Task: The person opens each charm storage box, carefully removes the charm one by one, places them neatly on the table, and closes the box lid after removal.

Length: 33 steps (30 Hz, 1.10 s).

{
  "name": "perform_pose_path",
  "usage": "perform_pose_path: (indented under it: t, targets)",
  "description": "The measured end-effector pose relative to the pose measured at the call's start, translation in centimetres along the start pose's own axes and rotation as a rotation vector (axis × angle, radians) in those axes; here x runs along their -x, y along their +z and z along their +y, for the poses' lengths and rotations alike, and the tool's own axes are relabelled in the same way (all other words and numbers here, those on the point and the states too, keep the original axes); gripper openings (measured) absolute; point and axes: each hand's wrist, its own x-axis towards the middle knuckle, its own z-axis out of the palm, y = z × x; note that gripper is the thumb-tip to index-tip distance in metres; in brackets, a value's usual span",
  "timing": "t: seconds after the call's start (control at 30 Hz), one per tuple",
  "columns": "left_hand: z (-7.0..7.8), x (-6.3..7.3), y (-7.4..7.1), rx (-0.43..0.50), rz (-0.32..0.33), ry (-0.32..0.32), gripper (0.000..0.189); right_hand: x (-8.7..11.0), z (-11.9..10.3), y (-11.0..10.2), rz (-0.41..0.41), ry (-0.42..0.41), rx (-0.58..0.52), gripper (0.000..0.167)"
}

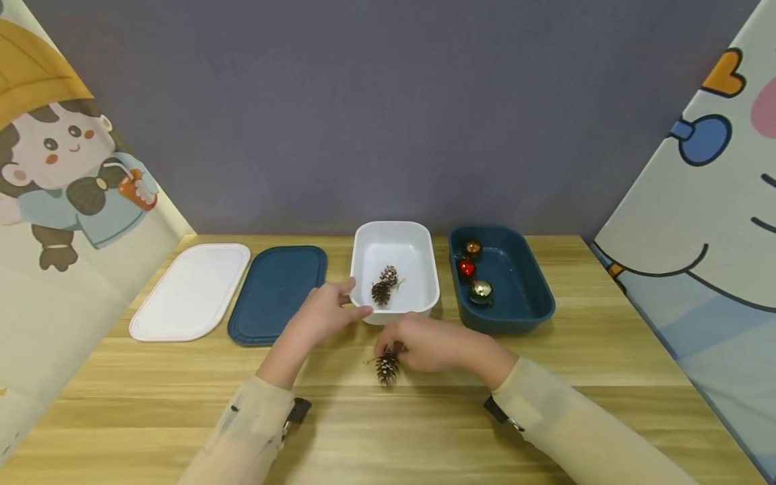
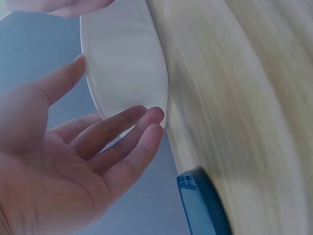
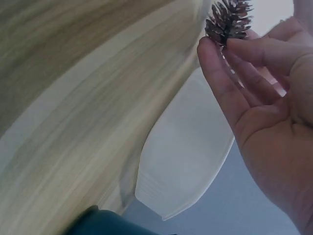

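Note:
Between thumb and fingertips, my right hand (image 1: 424, 342) pinches a brown pine cone (image 1: 386, 368) with pale tips, just in front of the white bin (image 1: 433, 286). The right wrist view shows the same pine cone (image 3: 228, 20) at the fingertips. My left hand (image 1: 324, 308) touches the white bin's left side near its front corner, thumb at the rim and fingers loosely extended along the wall in the left wrist view. Two more pine cones (image 1: 382, 292) lie inside the white bin.
Right of the white bin stands a dark blue bin (image 1: 515, 289) holding a red ornament ball (image 1: 466, 267), a gold one (image 1: 481, 291) and an orange-brown one (image 1: 473, 248). A blue lid (image 1: 279, 293) and a white lid (image 1: 190, 291) lie flat at left. A grey wall (image 1: 388, 121) rises behind.

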Motion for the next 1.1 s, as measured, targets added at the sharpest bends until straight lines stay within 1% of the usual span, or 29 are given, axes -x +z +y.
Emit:
perform_pose_path:
  t: [0.2, 0.33, 0.43, 0.53, 0.6, 0.7, 0.77, 0.87, 0.97, 1.1]
  targets:
    - [0.3, -0.1, 0.1, -0.033, -0.018, -0.024, 0.08, 0.0, 0.1, 0.3, 0.01, -0.016, 0.036, 0.039]
    - [0.2, -0.1, 0.1, -0.035, -0.007, -0.023, 0.081, 0.4, 0.1, 0.1, 0.016, -0.028, 0.019, 0.042]
    - [0.3, -0.3, 0.1, -0.045, -0.016, -0.023, 0.08, 0.8, -0.3, -1.0, 0.037, -0.042, -0.026, 0.043]
    - [0.6, -0.4, 0.0, -0.061, -0.023, -0.036, 0.08, 1.1, -0.8, -2.9, 0.07, -0.041, -0.041, 0.04]
    - [0.7, -0.4, -0.1, -0.059, -0.025, -0.043, 0.081, 1.0, -0.8, -4.4, 0.086, -0.01, -0.038, 0.037]
    - [0.6, -0.3, -0.3, -0.041, -0.026, -0.046, 0.081, 0.5, -0.1, -6.5, 0.1, 0.086, -0.059, 0.032]
    - [0.4, -0.2, -0.5, -0.026, -0.027, -0.047, 0.081, 0.1, 0.4, -7.7, 0.114, 0.145, -0.06, 0.032]
    - [0.3, -0.2, -0.6, -0.021, -0.022, -0.045, 0.08, -0.9, 1.4, -9.3, 0.141, 0.197, -0.044, 0.034]
    - [0.4, -0.3, -0.7, -0.024, -0.019, -0.04, 0.081, -2.1, 2.5, -10.3, 0.155, 0.238, -0.055, 0.039]
    - [0.4, -0.4, -0.6, -0.016, -0.024, -0.041, 0.081, -3.5, 4.0, -10.4, 0.142, 0.294, -0.103, 0.046]
